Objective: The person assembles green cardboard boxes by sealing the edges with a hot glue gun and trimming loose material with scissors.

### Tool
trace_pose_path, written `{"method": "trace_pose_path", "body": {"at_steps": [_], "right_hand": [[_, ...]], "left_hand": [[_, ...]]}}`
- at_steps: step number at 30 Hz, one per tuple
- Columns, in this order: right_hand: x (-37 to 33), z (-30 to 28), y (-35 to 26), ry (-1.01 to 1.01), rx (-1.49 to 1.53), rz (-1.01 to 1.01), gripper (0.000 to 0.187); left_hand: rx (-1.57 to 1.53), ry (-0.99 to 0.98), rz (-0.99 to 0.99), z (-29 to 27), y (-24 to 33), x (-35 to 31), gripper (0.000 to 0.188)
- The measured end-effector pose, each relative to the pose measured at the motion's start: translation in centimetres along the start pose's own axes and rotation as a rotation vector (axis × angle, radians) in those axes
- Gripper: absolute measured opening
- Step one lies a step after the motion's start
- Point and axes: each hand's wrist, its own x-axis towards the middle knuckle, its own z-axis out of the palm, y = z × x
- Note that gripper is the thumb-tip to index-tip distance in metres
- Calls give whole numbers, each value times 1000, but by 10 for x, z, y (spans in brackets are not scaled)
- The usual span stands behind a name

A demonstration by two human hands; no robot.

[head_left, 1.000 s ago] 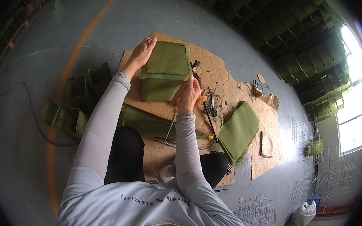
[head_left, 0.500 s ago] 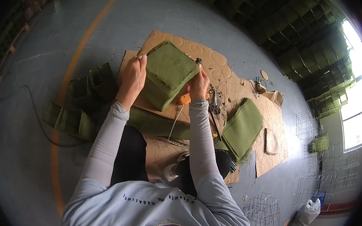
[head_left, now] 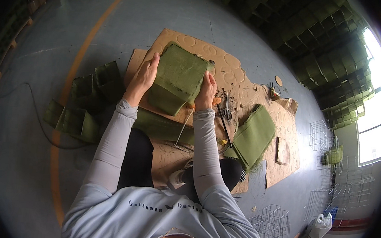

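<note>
A green felt box (head_left: 181,67) is held between my two hands above the cardboard, one flat panel facing up. Along its left side lies my left hand (head_left: 144,79), thumb upward and the other fingers partly hidden. My right hand (head_left: 206,91) pinches the box's right edge near a corner, where a small dark bit (head_left: 211,61) shows. Partly behind my right hand is an orange tool that looks like a glue gun (head_left: 190,106). Scissors (head_left: 227,109) with dark handles lie right of that hand, beside a long dark tool (head_left: 224,124).
Flattened cardboard (head_left: 230,68) covers the floor before me. A stack of green felt pieces (head_left: 254,135) lies at right, with wire frames (head_left: 271,224) beyond. Open green boxes (head_left: 80,126) and a dark cable (head_left: 36,111) are at left. More green boxes (head_left: 325,53) are piled far right.
The box has tilted slightly, with its upper panel turned a little. My right hand has shifted slightly left and down along the edge; my left hand's fingers have straightened upward.
</note>
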Motion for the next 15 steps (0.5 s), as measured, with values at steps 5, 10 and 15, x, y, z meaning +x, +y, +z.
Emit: {"method": "trace_pose_path", "body": {"at_steps": [5,10,15], "right_hand": [[-14,8,-19,2,6,93,22],[-38,-16,-9,-82,-83,134,24],[-48,-8,-3,-99,-97,79,21]], "left_hand": [[-177,-57,67,-5,27,-17,80],[-139,-34,175,-23,31,5,83],[-252,-251,89,-7,42,2,81]]}}
